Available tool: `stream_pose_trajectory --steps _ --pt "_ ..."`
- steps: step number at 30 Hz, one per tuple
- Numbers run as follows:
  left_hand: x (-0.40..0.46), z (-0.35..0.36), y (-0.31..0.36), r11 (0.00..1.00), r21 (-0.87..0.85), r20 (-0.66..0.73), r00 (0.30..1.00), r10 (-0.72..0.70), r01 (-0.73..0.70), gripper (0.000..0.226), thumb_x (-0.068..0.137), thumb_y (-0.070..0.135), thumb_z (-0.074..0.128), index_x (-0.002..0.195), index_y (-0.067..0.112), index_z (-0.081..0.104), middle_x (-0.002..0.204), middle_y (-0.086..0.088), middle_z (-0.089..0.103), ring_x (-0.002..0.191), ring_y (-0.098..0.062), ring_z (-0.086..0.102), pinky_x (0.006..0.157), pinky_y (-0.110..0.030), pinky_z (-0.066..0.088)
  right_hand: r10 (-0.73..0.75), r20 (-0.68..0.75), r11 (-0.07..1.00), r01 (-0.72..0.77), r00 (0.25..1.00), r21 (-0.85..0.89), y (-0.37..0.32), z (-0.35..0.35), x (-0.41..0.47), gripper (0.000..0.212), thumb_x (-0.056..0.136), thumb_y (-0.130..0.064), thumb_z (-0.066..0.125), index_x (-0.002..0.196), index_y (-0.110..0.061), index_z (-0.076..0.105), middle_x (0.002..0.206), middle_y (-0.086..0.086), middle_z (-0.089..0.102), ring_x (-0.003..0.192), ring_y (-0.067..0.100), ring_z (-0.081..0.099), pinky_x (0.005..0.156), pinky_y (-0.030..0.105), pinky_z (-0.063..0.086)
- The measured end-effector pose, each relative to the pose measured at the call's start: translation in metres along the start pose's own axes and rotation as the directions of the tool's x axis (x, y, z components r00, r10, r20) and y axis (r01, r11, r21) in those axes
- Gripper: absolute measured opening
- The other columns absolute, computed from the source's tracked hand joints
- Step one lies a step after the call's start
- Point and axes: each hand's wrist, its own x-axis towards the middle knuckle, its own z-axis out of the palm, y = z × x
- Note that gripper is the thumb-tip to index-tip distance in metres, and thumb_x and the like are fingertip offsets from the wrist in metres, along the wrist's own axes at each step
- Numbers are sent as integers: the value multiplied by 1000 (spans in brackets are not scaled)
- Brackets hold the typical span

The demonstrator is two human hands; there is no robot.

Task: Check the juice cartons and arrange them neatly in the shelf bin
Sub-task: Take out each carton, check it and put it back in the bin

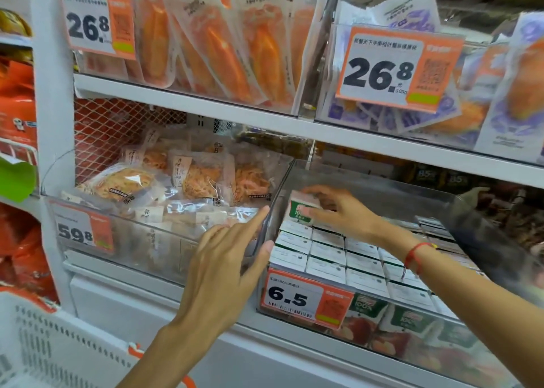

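Hands first: the right hand [335, 208] is reaching into the bin [368, 178] and gripping one carton [303, 208] near the bin's back-left corner, fingers curled over its top and thumb low on its green face. That carton is standing raised and tilted above the packed rows [347, 255]. The left hand [226, 264] is hovering with straight fingers at the bin's left wall, thumb seeming to touch the wall's front edge, forefinger pointing along its top; it is holding nothing.

Going from large to small: the shelf [188, 99] is carrying two clear bins side by side, and the snack bin [153, 231] on the left is not part of this job. The juice bin is already looking full and orderly toward its front edge, behind the price tag [306, 296].

To do this step well, I judge the left hand should be steadying the wall while the right is turning the carton enough to be reading its print. Then it should be going down square into the gap at the back-left corner, faces matching the neighbours. Pressing down crooked is risking a crushed corner.
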Motion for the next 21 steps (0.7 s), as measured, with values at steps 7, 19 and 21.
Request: stream_pose_trajectory --steps 7,19,21 --pt "0 0 0 1000 14 -4 1000 14 -14 51 97 45 38 142 23 48 103 13 67 95 0 47 98 -17 25 6 79 970 14 997 -245 6 14 1 38 102 -30 47 138 -21 55 130 4 49 119 19 47 99 21 33" --pt "0 1 -1 1000 6 -21 999 24 -23 51 97 46 38 142 23 48 102 14 67 93 0 47 96 -19 29 41 12 962 -37 999 -271 3 17 10 29 97 -37 56 120 -26 68 110 -2 58 100 15 54 83 25 42" --pt "0 1 -1 1000 6 -24 1000 21 -21 51 97 46 38 142 24 48 103 15 67 92 0 47 95 -19 30 59 74 960 -36 995 -279 4 11 10 31 97 -38 54 123 -26 66 111 -1 57 101 16 53 87 28 44"
